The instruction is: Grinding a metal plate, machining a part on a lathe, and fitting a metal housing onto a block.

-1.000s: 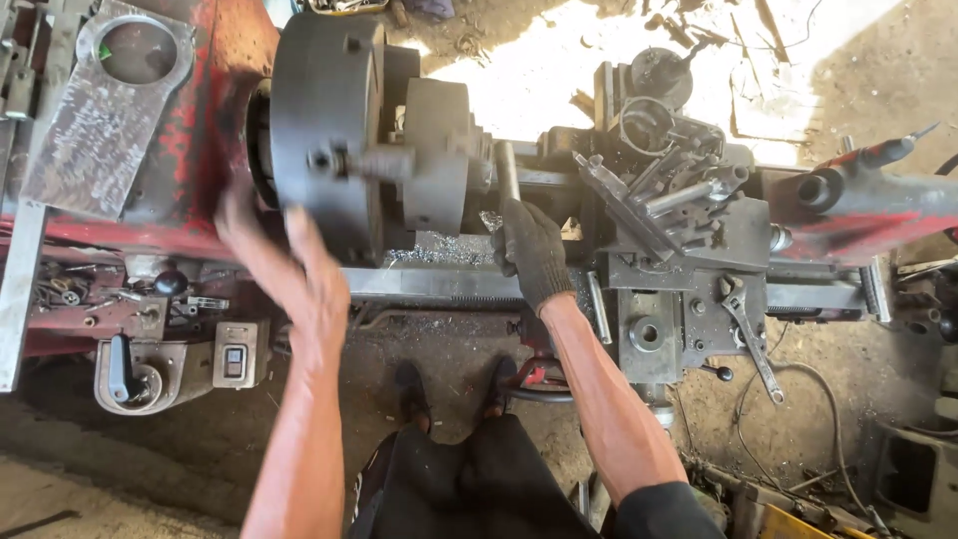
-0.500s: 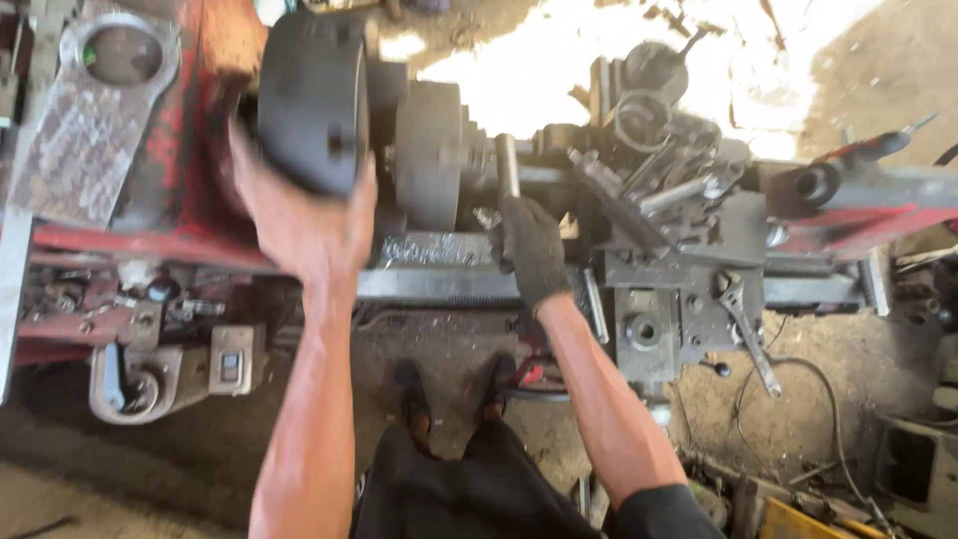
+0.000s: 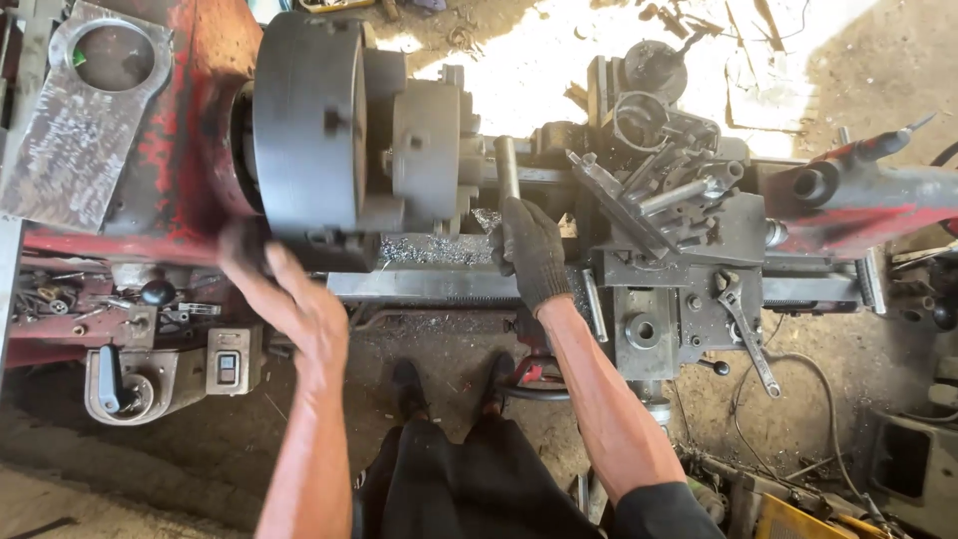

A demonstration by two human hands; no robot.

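I look down on an old red lathe. My bare left hand (image 3: 289,299) lies with spread fingers against the lower rim of the big dark chuck (image 3: 309,130). A thick grey workpiece (image 3: 429,160) is clamped in the chuck's jaws. My right hand (image 3: 532,250), in a dark knit glove, is wrapped around an upright steel handle (image 3: 507,165) just right of the workpiece. The tool post (image 3: 659,190) on the carriage stands to the right of that hand.
Metal chips (image 3: 429,250) lie on the bed under the workpiece. A wrench (image 3: 743,329) rests on the carriage apron. The tailstock (image 3: 868,190) is at the right. A control box with lever (image 3: 150,374) hangs at lower left. My feet (image 3: 449,384) stand on the dirt floor.
My left hand has slid from the front face of the chuck down to its lower rim. The chuck looks turned. My right hand has stayed on the handle.
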